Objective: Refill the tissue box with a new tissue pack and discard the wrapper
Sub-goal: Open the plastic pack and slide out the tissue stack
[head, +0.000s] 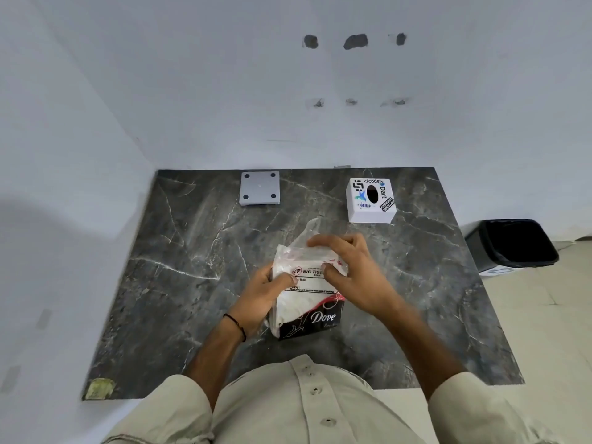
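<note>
On the dark marble table a person is working the tissue pack open at the near centre, left hand clamping its left side while the right hand is pinching the loosened clear wrapper at the top: unwrapping step, by my judgement. Next move is calling for freeing the tissues, then carrying them to the stickered tissue box, well apart at far right. The black bin is standing off the table's right edge, the grey base plate lying far left; nothing is blocking the way.
</note>
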